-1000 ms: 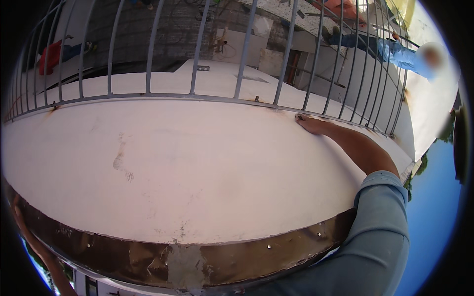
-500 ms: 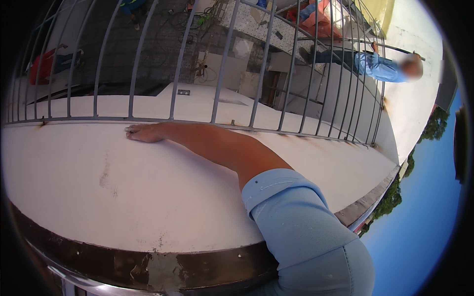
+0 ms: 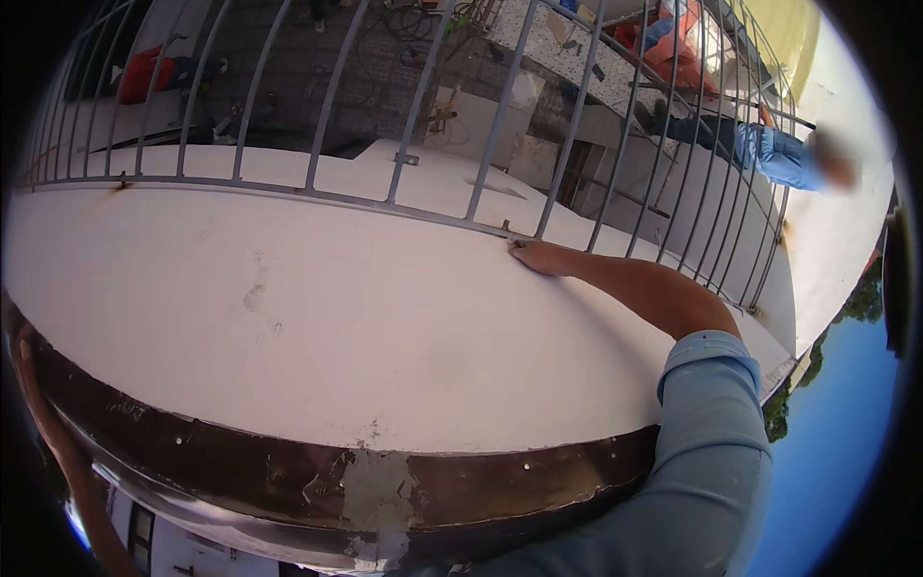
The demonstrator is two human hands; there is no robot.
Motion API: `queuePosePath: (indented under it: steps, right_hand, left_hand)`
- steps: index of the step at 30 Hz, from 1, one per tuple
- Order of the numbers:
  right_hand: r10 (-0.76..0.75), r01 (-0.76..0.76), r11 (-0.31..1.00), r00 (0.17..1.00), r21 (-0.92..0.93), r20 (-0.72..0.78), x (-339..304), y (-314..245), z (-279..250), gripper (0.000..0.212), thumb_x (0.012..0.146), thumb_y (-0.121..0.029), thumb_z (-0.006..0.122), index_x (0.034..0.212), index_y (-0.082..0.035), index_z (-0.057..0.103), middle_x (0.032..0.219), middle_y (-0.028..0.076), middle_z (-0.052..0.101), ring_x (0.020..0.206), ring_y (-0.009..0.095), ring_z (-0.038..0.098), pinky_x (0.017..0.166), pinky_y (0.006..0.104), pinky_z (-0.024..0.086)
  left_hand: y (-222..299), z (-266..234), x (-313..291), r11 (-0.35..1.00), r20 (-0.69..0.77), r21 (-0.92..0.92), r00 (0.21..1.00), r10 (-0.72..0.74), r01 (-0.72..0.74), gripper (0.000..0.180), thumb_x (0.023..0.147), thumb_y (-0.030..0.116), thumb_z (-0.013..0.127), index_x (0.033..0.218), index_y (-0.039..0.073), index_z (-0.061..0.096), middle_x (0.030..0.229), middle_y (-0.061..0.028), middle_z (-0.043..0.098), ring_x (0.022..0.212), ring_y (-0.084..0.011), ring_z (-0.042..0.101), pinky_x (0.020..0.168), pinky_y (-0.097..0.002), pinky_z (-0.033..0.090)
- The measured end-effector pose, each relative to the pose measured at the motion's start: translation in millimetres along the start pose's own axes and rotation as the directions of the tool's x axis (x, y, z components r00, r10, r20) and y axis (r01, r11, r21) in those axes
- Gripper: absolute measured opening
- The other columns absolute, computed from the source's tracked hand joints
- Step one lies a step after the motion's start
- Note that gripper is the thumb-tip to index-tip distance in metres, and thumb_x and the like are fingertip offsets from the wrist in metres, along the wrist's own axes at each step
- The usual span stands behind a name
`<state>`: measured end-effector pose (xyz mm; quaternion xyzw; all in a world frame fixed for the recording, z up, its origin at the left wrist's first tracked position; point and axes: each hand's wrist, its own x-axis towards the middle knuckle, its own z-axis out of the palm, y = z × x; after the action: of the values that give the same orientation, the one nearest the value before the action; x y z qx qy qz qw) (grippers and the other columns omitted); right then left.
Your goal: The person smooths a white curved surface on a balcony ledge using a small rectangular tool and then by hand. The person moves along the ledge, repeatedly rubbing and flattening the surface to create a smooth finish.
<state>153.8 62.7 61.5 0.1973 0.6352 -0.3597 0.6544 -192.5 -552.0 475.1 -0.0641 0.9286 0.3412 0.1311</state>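
My right hand (image 3: pixel 540 258) reaches across the sloping white surface (image 3: pixel 385 317) to the foot of the grey metal railing (image 3: pixel 452 219). Its fingers are drawn together and pressed down near the lower rail, and something small and pale shows at the fingertips, too small to name. The sleeve is light blue, rolled to the elbow. At the far left, my left hand (image 3: pixel 27 361) lies along the dark brown edge strip (image 3: pixel 260 481), its fingers stretched along it and partly lost in the dark rim.
A worker in a blue shirt (image 3: pixel 774 154) holds a bar beyond the railing. Far below, a person in red (image 3: pixel 146 77) is on the ground among cables. Red sheeting (image 3: pixel 681 48) lies at the upper right. The brown strip drops off toward me; trees and sky show at right.
My right hand has slid to the right along the foot of the railing, and its fingers have drawn in. My left hand and forearm have come into view at the left edge.
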Motion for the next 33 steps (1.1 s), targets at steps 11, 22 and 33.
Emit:
queuePosePath:
  steps: [11,22,33]
  right_hand:
    - [-0.859,0.863,0.504,0.505,-0.032,0.087,70,-283,30,0.078,0.107,-0.062,0.023,0.166,-0.011,0.017,0.174,0.009,0.011,0.161,0.030,0.008,0.130,0.0440,0.009]
    - [0.109,-0.087,0.975,0.989,0.203,-0.096,-68,87,8,0.073,0.109,-0.048,0.033,0.164,-0.003,0.019,0.171,0.015,0.021,0.159,0.029,0.017,0.129,0.0398,0.014]
    - [-0.884,0.890,0.450,0.456,-0.075,0.105,1,-445,59,0.077,0.108,-0.058,0.020,0.165,-0.007,0.015,0.174,0.011,0.011,0.161,0.030,0.006,0.131,0.0453,0.011]
  left_hand:
    - [1,-4,1,0.853,-0.014,0.457,0.957,0.289,-0.250,0.049,0.112,0.035,0.037,0.139,0.000,0.057,0.149,-0.0102,0.052,0.147,-0.0223,0.039,0.125,-0.0375,0.022]
    - [4,-6,-3,0.810,0.033,0.507,0.945,0.325,-0.296,0.048,0.113,0.035,0.034,0.137,0.001,0.057,0.146,-0.0090,0.054,0.152,-0.0270,0.030,0.128,-0.0416,0.016]
    - [1,-11,4,0.804,-0.034,0.549,0.955,0.295,-0.229,0.049,0.112,0.038,0.036,0.136,0.002,0.059,0.147,-0.0101,0.053,0.153,-0.0262,0.030,0.127,-0.0406,0.016]
